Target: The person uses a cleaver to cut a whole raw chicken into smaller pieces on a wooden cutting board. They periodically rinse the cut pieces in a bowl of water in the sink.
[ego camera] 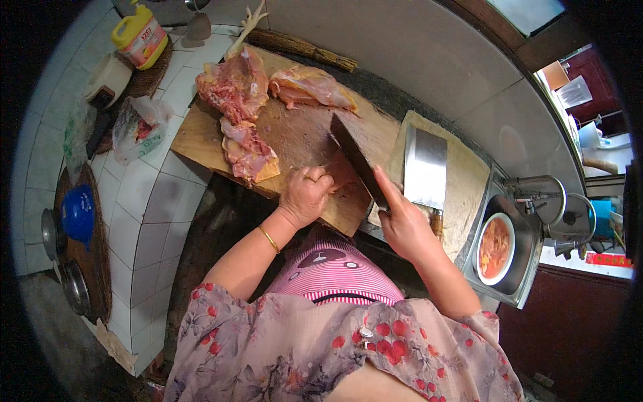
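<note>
My right hand [404, 226] grips a dark-bladed kitchen knife [354, 153], its spine facing up and its tip pointing away over the wooden cutting board [296, 128]. Just left of the blade, my left hand [307, 195] rests on the board's near edge with fingers curled in, wearing a ring and a gold bangle. A blurred pinkish patch lies between that hand and the blade; what the fingers hold is hidden. Raw chicken with a leg and foot [236, 85] lies at the board's left, a smaller raw strip [248, 151] below it. Another raw chicken piece [314, 88] lies at the back.
A wood-handled cleaver [426, 166] lies on a cloth [464, 173] to the right. Beyond it, the sink [525, 241] holds a white bowl of meat [495, 248]. Leftward are a plastic bag [140, 128], a yellow jug [140, 37] and metal lids [75, 289]. A straw brush [301, 47] lies behind.
</note>
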